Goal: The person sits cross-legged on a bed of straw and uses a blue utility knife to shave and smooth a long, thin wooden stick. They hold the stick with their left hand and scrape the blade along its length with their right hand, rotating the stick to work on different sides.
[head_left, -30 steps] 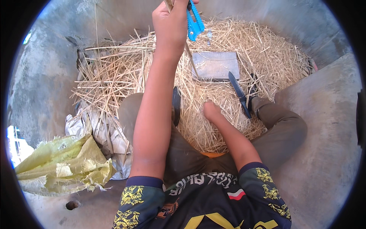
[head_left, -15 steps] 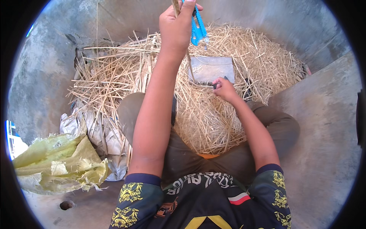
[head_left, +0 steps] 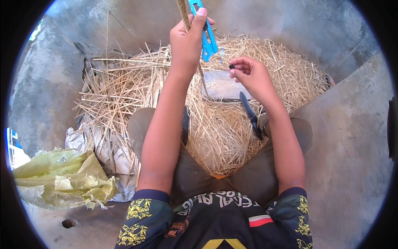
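Held up at the top centre, my left hand (head_left: 186,45) is closed around a blue utility knife (head_left: 209,46) and a thin bamboo stick (head_left: 183,13). The stick's lower part slants down past the wrist toward a grey slab (head_left: 222,88). My right hand (head_left: 256,79) is raised over the slab's right end, thumb and fingers pinching a small black piece (head_left: 231,67); its exact kind does not show. A dark-bladed knife (head_left: 250,113) lies below that hand, handle toward my right knee. Near the utility knife's lower end is a small clear piece (head_left: 222,52).
Straw-like shavings (head_left: 286,70) cover the floor before me. Cut bamboo strips (head_left: 120,83) are heaped at the left. A frayed yellow sack (head_left: 66,178) and crumpled pale sheeting (head_left: 120,145) lie nearer. Grey concrete walls (head_left: 265,20) curve around; the near-left floor has a hole (head_left: 69,223).
My right hand has risen from the slab's near edge toward the utility knife, uncovering the dark-bladed knife. My left hand has come slightly lower and left, still gripping the utility knife and stick.
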{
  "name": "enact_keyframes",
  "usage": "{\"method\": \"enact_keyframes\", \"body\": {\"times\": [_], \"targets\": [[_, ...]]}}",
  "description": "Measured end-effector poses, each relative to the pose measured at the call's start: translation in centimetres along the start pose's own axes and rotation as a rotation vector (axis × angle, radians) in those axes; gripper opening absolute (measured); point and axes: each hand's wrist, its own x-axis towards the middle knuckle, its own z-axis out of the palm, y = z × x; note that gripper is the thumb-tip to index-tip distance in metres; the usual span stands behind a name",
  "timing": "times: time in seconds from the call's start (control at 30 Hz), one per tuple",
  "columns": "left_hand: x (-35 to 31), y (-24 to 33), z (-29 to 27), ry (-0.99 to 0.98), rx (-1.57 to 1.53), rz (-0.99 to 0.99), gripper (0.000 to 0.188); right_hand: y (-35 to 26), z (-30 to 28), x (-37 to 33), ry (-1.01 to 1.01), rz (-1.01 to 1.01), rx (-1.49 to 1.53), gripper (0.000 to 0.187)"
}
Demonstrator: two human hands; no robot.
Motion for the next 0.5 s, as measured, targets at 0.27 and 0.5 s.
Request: {"method": "enact_keyframes", "body": {"times": [0.27,0.5], "targets": [[-0.6,0.5,0.4,0.034,-0.032,-0.02,0.041,-5.2,0.4,0.6,0.045,-0.104,0.142,0.014],[-0.8,-0.2,0.3,0.159,-0.019,0.087,0.042,-5.3,1.1,1.4,0.099,-0.165,0.588,0.03]]}}
